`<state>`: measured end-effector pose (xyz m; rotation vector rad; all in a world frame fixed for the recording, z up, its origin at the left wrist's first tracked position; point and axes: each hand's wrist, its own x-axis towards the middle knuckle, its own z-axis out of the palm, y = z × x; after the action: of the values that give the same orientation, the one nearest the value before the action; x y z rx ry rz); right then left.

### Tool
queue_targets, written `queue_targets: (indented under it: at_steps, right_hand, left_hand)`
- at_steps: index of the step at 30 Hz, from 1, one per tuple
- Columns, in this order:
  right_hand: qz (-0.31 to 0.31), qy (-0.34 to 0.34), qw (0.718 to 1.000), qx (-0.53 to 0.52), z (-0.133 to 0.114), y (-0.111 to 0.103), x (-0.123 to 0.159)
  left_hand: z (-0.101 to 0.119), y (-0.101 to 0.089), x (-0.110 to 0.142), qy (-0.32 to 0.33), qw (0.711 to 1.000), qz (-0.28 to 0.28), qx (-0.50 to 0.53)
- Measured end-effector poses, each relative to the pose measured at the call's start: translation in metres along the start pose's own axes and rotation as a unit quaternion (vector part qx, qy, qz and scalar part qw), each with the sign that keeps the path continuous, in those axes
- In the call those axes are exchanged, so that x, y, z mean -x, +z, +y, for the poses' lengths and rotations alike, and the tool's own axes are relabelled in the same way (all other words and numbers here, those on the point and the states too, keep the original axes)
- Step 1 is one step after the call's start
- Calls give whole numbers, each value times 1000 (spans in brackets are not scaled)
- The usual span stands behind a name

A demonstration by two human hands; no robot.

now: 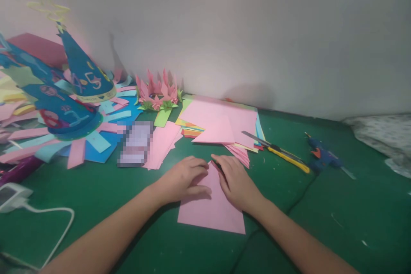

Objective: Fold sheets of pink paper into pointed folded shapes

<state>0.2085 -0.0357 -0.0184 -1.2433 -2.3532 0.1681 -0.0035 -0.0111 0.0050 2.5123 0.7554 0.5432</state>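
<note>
A pink sheet of paper [208, 216] lies on the green table in front of me, its far end narrowing to a point between my hands. My left hand [183, 180] rests over its left side, thumb apart from the bent fingers. Along the right slanted edge lies my right hand [237, 184], fingers stretched toward the far tip and touching the paper. Part of the sheet is hidden under both hands. Just beyond them is a folded pink paper triangle [215, 132] on a pile of coloured sheets.
A yellow utility knife [289, 158] and a blue glue gun [324, 156] with a cord lie to the right. Leftward are a blurred-out phone [136, 143], pink strips [162, 145], a pink paper crown [159, 92], blue cone hats [85, 68] and a white cable [61, 209]. A wall stands behind.
</note>
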Motion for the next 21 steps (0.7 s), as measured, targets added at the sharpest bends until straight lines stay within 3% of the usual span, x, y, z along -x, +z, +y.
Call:
queue_targets:
  at_steps: [11, 16, 21]
  right_hand:
    - [-1, 34, 998, -49, -3, -5, -2]
    - [-7, 28, 998, -55, -1, -4, -1]
    - [-6, 31, 998, -54, -1, -4, 0]
  left_hand:
    - [-2, 5, -3, 22, 997, 8, -79]
    - [-2, 8, -3, 28, 988, -14, -149]
    - [4, 5, -2, -3, 984, -31, -173]
